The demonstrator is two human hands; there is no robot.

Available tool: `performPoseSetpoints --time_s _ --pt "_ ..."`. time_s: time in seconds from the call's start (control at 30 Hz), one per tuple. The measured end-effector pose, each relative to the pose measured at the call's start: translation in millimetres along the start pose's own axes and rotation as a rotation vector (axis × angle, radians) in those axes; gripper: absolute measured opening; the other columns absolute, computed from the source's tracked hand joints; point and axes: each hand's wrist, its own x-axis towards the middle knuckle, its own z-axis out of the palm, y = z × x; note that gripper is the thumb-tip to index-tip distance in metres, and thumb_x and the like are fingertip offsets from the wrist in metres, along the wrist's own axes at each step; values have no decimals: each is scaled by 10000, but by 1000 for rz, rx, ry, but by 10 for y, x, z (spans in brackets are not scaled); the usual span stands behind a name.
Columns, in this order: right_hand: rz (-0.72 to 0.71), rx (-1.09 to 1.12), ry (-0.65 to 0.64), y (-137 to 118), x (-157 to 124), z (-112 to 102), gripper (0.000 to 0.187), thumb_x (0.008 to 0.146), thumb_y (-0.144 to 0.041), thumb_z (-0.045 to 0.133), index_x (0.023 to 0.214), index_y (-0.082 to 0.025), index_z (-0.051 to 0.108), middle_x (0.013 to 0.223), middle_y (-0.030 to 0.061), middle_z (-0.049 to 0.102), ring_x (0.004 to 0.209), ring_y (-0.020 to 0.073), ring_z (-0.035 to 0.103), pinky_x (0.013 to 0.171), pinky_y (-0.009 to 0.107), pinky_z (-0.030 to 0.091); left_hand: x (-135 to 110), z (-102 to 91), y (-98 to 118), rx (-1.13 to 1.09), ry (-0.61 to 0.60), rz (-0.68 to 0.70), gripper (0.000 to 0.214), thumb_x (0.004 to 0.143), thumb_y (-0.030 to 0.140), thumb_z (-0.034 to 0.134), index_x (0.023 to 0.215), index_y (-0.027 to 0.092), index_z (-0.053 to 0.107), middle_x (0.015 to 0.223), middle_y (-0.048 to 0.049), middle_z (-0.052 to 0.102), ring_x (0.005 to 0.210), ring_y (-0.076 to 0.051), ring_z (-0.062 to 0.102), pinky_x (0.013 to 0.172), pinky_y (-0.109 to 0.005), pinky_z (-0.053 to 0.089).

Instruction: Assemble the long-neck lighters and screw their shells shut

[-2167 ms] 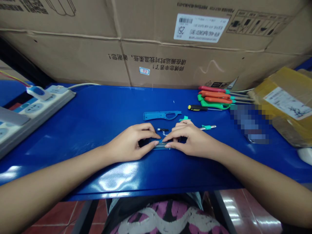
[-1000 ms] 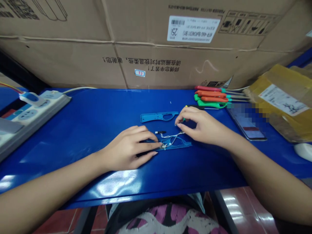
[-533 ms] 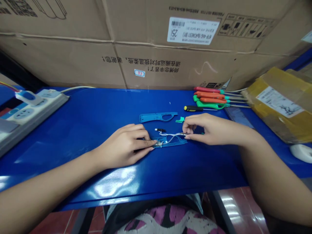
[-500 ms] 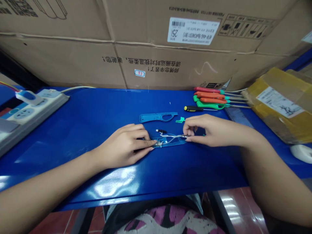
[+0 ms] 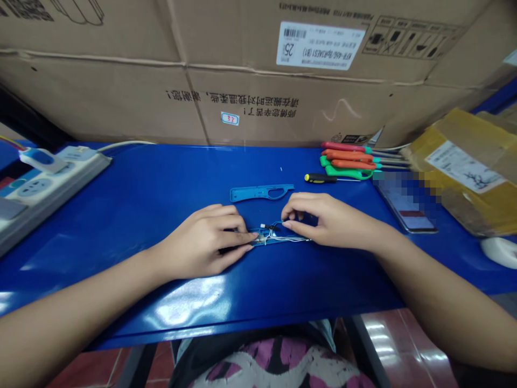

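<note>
On the blue table (image 5: 161, 205) lies a blue plastic shell half (image 5: 278, 237) with white wires and a small metal part in it. My left hand (image 5: 205, 245) rests on its left end, fingers curled and pressing it down. My right hand (image 5: 323, 218) is over its right part, fingertips pinched on the white wire (image 5: 271, 227). A second blue shell half (image 5: 262, 192) lies just behind the hands.
Several red and green screwdrivers (image 5: 349, 160) and a black-handled one (image 5: 319, 178) lie at the back right. A phone (image 5: 407, 207) and a yellow parcel (image 5: 464, 167) sit to the right, a power strip (image 5: 44, 178) at the left, big cardboard boxes (image 5: 242, 70) behind.
My right hand moved left from the shell's right end to its middle and now pinches the wire. The small green piece beside it is covered. My left hand has stayed put.
</note>
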Motion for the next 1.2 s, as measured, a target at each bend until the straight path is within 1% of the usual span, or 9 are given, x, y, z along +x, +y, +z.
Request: performPoseSetpoints --time_s 0.17,0.3,0.43,0.57,0.67,0.73,0.87,1.03,1.2 --pt "-56 47 63 50 60 220 55 926 -240 654 948 -191 644 1004 44 640 933 165 610 848 302 467 0 6 8 16 12 6 199 964 229 609 1104 197 746 847 -46 716 799 -178 629 693 -303 445" --pt "-84 30 70 46 71 264 38 957 -226 605 952 -195 626 1005 53 639 926 167 608 829 301 472 0 2 8 35 -1 6 196 970 240 601 1091 195 749 842 -46 711 793 -179 627 682 -305 436" --pt "-69 13 111 2 67 250 50 961 -230 608 934 -196 631 861 20 660 755 134 587 720 272 453 -11 6 -1 25 -7 -5 201 967 242 606 1107 204 744 846 -44 712 801 -180 628 694 -305 442" --pt "-9 117 160 -31 73 257 27 922 -209 650 938 -186 649 786 -7 664 648 97 576 644 235 451 -17 24 -5 3 12 -18 202 957 239 618 1112 207 742 847 -40 714 798 -178 627 699 -307 450" --pt "48 202 131 -40 79 270 195 911 -197 643 1106 -178 648 823 2 692 697 107 623 636 225 471 -12 30 5 10 31 -16 195 953 243 622 1100 206 745 842 -38 717 791 -176 633 685 -304 456" --pt "30 214 101 -43 80 270 253 927 -192 612 1176 -172 651 861 20 712 737 118 637 664 238 485 -8 25 12 12 33 -12 191 951 236 626 1096 198 744 846 -38 725 796 -177 643 684 -304 470" --pt "-57 180 75 -38 74 247 161 940 -201 605 1051 -170 717 935 57 730 793 141 645 726 279 501 -10 3 18 31 50 -19 194 934 254 654 1087 172 740 895 -55 753 818 -187 675 711 -311 526" --pt "-113 183 53 -24 74 254 141 944 -206 607 1036 -182 711 938 55 720 805 150 640 744 294 509 -12 18 35 73 139 -38 276 928 284 673 1160 139 705 1010 -95 754 864 -197 694 753 -321 576" --pt "-126 216 67 -62 78 271 103 927 -212 643 1005 -192 706 865 29 695 726 132 597 698 276 493 7 77 64 68 115 -33 198 966 227 620 1127 172 721 996 -74 755 881 -180 682 772 -307 577"
